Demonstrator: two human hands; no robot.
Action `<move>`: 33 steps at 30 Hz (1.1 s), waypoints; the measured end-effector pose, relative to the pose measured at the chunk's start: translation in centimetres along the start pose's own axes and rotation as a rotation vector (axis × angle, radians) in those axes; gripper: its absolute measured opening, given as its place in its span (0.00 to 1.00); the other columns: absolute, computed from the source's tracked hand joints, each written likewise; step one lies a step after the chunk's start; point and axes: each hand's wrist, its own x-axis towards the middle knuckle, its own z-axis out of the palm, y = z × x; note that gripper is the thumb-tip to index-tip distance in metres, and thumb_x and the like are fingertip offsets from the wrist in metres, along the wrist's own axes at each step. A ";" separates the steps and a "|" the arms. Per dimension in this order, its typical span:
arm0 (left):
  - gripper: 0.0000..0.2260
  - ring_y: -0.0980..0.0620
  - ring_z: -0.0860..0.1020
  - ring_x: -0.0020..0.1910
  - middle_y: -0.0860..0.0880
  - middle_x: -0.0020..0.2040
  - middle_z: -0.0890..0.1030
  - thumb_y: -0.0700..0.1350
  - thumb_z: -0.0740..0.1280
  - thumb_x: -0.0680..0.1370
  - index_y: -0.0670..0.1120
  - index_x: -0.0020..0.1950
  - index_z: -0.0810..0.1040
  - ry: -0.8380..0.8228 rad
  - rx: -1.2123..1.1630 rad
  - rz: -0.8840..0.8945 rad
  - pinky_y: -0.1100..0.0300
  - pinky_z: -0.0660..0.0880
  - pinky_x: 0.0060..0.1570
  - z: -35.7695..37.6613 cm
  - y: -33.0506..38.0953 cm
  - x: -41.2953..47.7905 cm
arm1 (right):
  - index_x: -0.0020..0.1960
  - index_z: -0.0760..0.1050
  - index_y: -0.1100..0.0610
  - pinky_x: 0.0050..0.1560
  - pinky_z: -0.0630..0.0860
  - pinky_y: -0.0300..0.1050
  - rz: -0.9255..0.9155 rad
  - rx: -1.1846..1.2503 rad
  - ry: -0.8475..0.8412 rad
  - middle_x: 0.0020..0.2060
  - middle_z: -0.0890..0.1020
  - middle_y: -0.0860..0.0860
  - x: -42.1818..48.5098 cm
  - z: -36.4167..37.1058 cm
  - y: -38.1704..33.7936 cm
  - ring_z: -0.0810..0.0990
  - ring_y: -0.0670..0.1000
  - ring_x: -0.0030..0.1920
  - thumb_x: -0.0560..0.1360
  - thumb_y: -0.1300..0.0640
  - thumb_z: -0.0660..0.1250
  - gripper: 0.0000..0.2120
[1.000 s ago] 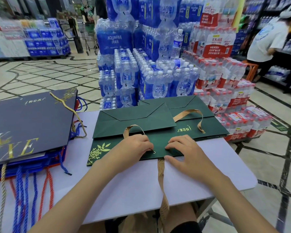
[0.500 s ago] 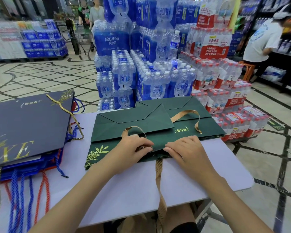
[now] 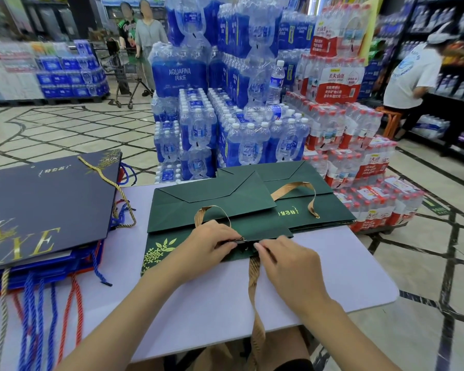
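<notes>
one left hand (image 3: 212, 246), one right hand (image 3: 288, 265), at least two green paper bags (image 3: 214, 202) (image 3: 292, 172), three ribbon handles (image 3: 253, 279) (image 3: 212, 210) (image 3: 310, 190), one navy bag (image 3: 48, 199), one tabletop (image 3: 332, 277), three people behind (image 3: 148, 41)

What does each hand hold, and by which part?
Left hand pinches the green bag at its near edge; right hand pinches the gold ribbon where it meets that edge.
</notes>
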 end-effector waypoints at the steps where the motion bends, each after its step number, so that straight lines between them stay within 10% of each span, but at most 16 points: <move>1: 0.11 0.59 0.75 0.48 0.52 0.51 0.84 0.42 0.64 0.77 0.44 0.55 0.83 0.003 -0.001 0.006 0.66 0.67 0.52 0.1 0.0 -0.1 | 0.38 0.78 0.51 0.24 0.68 0.44 0.051 -0.015 -0.055 0.29 0.75 0.46 -0.3 0.3 -0.6 0.74 0.50 0.28 0.79 0.50 0.62 0.13; 10: 0.13 0.52 0.77 0.49 0.52 0.53 0.84 0.44 0.61 0.79 0.45 0.58 0.82 0.016 -0.001 -0.059 0.63 0.68 0.54 0.3 0.3 -0.3 | 0.36 0.76 0.52 0.35 0.68 0.48 0.390 0.063 -0.361 0.32 0.81 0.49 1.6 1.1 -3.1 0.75 0.53 0.36 0.78 0.40 0.60 0.20; 23: 0.14 0.50 0.74 0.46 0.53 0.50 0.83 0.44 0.58 0.79 0.48 0.57 0.81 -0.015 0.119 -0.060 0.66 0.65 0.48 0.0 0.1 -0.5 | 0.42 0.77 0.52 0.40 0.71 0.48 0.337 0.116 -0.470 0.33 0.80 0.48 2.3 0.4 -3.0 0.76 0.52 0.39 0.76 0.49 0.62 0.09; 33: 0.11 0.60 0.71 0.48 0.59 0.48 0.76 0.43 0.64 0.80 0.49 0.62 0.79 -0.084 -0.008 -0.154 0.74 0.64 0.51 -1.3 0.3 -0.6 | 0.36 0.74 0.54 0.27 0.65 0.42 -0.068 -0.156 0.039 0.30 0.72 0.48 1.0 0.5 -1.3 0.70 0.50 0.28 0.79 0.53 0.65 0.13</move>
